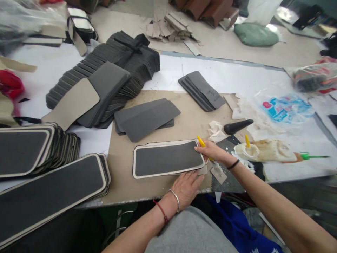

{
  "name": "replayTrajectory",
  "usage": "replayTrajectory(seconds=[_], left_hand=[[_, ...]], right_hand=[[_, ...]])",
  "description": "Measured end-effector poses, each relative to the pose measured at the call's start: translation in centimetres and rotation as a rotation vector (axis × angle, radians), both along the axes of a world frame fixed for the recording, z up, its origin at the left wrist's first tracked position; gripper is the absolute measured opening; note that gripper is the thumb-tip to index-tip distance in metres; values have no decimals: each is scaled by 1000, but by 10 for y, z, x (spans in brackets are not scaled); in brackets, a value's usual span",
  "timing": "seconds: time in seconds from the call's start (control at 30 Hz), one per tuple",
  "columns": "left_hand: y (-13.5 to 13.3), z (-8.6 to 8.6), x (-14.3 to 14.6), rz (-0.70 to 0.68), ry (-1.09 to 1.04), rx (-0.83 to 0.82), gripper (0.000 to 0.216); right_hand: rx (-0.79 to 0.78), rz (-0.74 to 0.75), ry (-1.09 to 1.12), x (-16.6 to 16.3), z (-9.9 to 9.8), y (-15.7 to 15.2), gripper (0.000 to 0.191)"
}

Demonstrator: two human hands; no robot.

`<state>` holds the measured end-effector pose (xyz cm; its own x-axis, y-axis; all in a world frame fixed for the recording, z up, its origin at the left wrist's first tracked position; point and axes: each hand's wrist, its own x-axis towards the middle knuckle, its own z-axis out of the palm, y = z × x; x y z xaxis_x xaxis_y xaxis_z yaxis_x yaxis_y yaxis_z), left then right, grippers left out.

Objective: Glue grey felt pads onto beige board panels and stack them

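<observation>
A dark grey panel with a pale border [168, 160] lies on a brown board [121, 182], with more pale-edged pieces under it. My right hand [212, 151] pinches the panel's right end, thumb on top. The same hand holds a thin yellow tool [200, 141] that sticks up between its fingers; the tool's lower end is partly hidden. My left hand [186, 186] lies flat, fingers stretched out, along the panel's near edge at the right. Behind the panel sit several plain dark grey pieces [150, 119], overlapping one another.
Pale-bordered panels [52, 196] are stacked at left, before a long row of dark pieces [105, 70]. Right of my right hand lie a glue-smeared container [273, 150] and a black cone-shaped object [238, 126]. Another small dark stack [201, 90] sits farther back.
</observation>
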<state>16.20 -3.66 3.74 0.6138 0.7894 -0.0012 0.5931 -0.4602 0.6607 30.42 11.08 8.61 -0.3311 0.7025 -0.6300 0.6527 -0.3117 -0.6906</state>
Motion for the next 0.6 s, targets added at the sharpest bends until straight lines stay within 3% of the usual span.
replayTrajectory(seconds=[0.1, 0.23, 0.33, 0.5, 0.6], left_hand=[[0, -10, 1, 108, 63, -42, 62], [-2, -15, -1, 339, 57, -181, 49], [-5, -13, 4, 502, -225, -273, 47], [1, -14, 29, 809, -771, -766, 35], [11, -14, 44, 904, -1002, -925, 38]], right_hand=[[15, 23, -23, -3, 4, 0, 15], [19, 6, -15, -5, 2, -4, 13], [7, -34, 6, -5, -2, -6, 12], [-45, -50, 2, -8, -5, -6, 12], [-61, -55, -12, -10, -3, -6, 11]])
